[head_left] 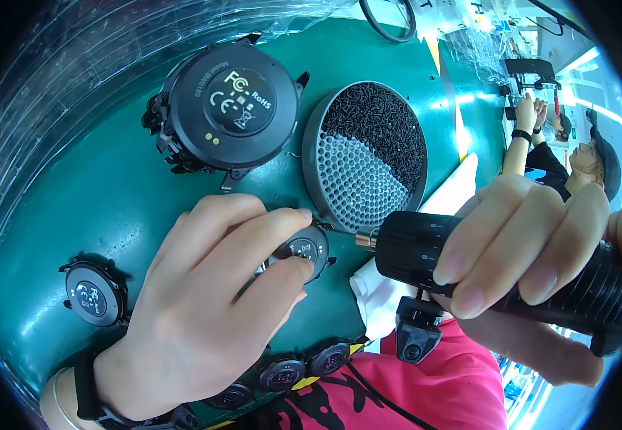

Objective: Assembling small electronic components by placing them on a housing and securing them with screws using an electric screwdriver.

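Observation:
My left hand (210, 287) holds a round black smartwatch case (314, 247) face down on the green mat, with its back upward. Its thumb and index finger grip the rim and cover part of it. My right hand (526, 244) is wrapped around a black electric screwdriver (411, 247) held almost level. The driver's thin bit reaches left to the case's upper edge near my left fingertips; whether it sits in a screw cannot be made out. Just beyond the case, a round grey tray (311, 168) of small holes is partly covered by loose black screws (379, 118).
Stacked watch cases (189, 107) stand at the far left, and a single case (94, 294) lies nearer. Several cases (282, 374) line the near edge. A white cloth (375, 301) lies below the driver. Clear plastic (74, 79) borders the left; another person (583, 161) sits at right.

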`<state>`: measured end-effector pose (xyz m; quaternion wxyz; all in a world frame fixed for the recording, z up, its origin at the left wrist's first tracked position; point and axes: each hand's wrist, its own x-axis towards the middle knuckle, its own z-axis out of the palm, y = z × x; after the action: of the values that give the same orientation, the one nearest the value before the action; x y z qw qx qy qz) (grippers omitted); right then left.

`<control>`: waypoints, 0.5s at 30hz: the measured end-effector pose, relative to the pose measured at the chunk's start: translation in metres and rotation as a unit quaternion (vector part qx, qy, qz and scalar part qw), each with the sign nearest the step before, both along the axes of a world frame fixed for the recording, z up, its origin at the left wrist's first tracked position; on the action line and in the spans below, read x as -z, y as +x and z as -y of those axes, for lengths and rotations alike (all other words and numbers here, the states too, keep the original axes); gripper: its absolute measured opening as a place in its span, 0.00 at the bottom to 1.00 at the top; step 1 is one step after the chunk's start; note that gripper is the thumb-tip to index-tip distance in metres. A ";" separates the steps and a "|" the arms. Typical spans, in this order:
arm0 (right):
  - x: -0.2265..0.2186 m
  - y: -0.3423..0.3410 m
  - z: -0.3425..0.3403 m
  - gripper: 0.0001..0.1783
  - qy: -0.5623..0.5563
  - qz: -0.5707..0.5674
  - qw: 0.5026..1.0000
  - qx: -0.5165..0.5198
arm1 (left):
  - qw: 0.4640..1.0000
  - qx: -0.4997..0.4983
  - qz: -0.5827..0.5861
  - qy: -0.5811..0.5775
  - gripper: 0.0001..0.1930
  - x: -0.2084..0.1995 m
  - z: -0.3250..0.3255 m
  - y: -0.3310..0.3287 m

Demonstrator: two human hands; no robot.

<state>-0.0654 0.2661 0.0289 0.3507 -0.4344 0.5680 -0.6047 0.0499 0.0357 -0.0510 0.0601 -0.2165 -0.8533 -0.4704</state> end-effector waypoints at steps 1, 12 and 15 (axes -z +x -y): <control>0.000 0.003 0.002 0.11 0.002 0.007 1.000 0.009 | 1.000 0.000 0.001 0.002 0.18 -0.001 0.001 0.001; 0.001 0.016 0.014 0.16 -0.020 0.001 0.997 0.072 | 1.000 -0.022 -0.014 -0.010 0.18 0.001 -0.005 0.020; 0.000 0.012 0.012 0.20 -0.042 -0.029 0.995 0.083 | 0.999 -0.023 -0.019 -0.017 0.18 0.000 -0.008 0.026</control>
<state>-0.0537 0.2540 0.0284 0.2648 -0.4173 0.5861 -0.6420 0.0757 0.0432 -0.0511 0.0832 -0.2068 -0.8647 -0.4501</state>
